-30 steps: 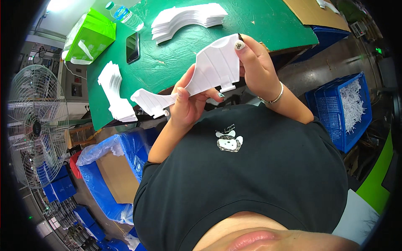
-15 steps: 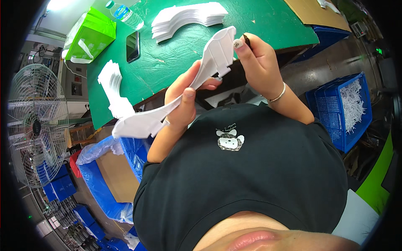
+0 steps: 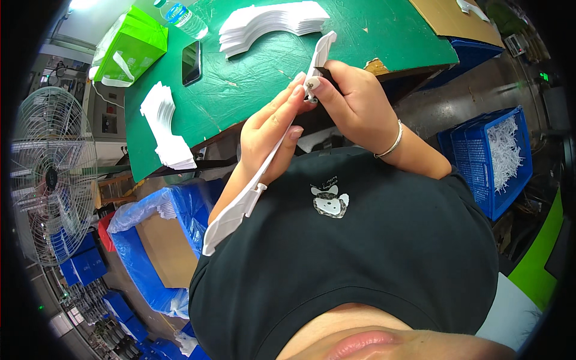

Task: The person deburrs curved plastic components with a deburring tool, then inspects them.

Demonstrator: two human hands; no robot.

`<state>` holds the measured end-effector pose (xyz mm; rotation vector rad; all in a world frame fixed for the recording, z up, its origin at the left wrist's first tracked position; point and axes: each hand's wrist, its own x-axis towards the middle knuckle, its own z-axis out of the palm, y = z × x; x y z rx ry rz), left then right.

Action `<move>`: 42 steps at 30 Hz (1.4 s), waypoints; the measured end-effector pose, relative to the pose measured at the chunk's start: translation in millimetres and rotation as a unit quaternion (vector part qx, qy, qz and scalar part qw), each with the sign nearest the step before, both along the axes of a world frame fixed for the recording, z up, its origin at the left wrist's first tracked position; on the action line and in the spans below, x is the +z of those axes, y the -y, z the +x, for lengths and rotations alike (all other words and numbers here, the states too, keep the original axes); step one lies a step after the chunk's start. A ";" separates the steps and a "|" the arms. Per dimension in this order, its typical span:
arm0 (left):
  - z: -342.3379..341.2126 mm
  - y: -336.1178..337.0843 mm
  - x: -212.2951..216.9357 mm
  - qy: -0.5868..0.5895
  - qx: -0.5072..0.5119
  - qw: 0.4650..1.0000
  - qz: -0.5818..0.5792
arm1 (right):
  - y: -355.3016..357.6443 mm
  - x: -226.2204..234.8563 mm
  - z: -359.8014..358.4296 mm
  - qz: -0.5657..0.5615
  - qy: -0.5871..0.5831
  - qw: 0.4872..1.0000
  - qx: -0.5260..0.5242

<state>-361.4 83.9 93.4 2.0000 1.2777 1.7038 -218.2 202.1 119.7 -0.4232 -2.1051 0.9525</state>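
My left hand (image 3: 267,135) grips a long curved white plastic part (image 3: 229,221) around its narrow middle. The part is turned nearly edge-on, one end low by my shirt and the other up over the table's edge. My right hand (image 3: 363,111) is closed around a small thin black tool (image 3: 324,72), mostly hidden by the fingers. Its thumb presses at the part's upper section, close to my left fingertips. Whether the tool touches the plastic cannot be made out. On the green table (image 3: 240,102) lie an arched stack of similar white parts (image 3: 270,25) and another stack (image 3: 161,123) on the left.
A phone (image 3: 191,63), a water bottle (image 3: 185,19) and a green bag (image 3: 141,48) sit at the table's far left. Right of me stands a blue crate (image 3: 468,156) of white scraps. At left are a blue-lined box (image 3: 129,258) and a large fan (image 3: 51,177).
The white part has been turned edge-on, its lower end swinging down toward me. My right hand has moved left and now meets the part beside my left fingers.
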 end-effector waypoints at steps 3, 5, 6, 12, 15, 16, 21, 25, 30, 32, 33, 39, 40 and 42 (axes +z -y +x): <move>-3.5 0.9 -1.1 -0.044 0.027 0.999 0.009 | -1.1 3.0 0.0 -0.014 0.024 0.999 0.019; -6.9 -2.1 -1.3 -0.095 0.057 0.993 0.045 | 2.9 3.7 -1.6 -0.030 0.009 0.999 0.042; -6.3 -2.2 -1.1 -0.095 0.056 0.993 0.045 | 4.3 3.9 -2.3 -0.046 -0.006 0.997 0.066; -5.1 8.1 -4.2 0.239 0.050 0.966 -0.083 | -5.6 3.5 9.0 -0.060 -0.013 0.998 0.027; -11.4 8.1 -0.2 0.333 0.047 0.935 -0.116 | -13.2 -1.1 13.2 -0.103 0.001 0.995 0.004; -10.9 8.1 -0.2 0.340 0.060 0.932 -0.110 | -13.9 -2.5 13.1 -0.136 -0.029 0.990 -0.005; -11.5 6.8 -3.4 0.367 0.054 0.923 -0.099 | -15.7 -13.1 10.2 -0.142 -0.005 0.990 -0.003; -10.9 5.7 -5.5 0.394 0.019 0.912 -0.111 | -13.0 -13.9 5.1 -0.098 0.006 0.994 -0.054; -5.4 6.2 -7.0 0.404 0.012 0.905 -0.133 | -11.9 -24.1 -3.8 -0.126 -0.013 0.990 -0.065; -5.4 5.7 -9.7 0.406 -0.011 0.904 -0.132 | -10.6 -27.5 -5.7 -0.188 -0.010 0.982 -0.009; -4.7 5.6 -9.8 0.407 -0.010 0.904 -0.132 | -13.0 -33.0 -4.7 -0.171 0.024 0.985 -0.007; -2.8 7.1 -12.9 0.431 -0.039 0.886 -0.166 | -16.2 -37.1 -8.6 -0.231 -0.045 0.972 0.015; -2.0 6.9 -12.8 0.435 -0.036 0.884 -0.168 | -16.4 -37.8 -8.7 -0.231 -0.044 0.972 0.014; -1.5 6.7 -12.6 0.439 -0.035 0.881 -0.170 | -16.8 -39.4 -8.6 -0.226 -0.050 0.973 0.010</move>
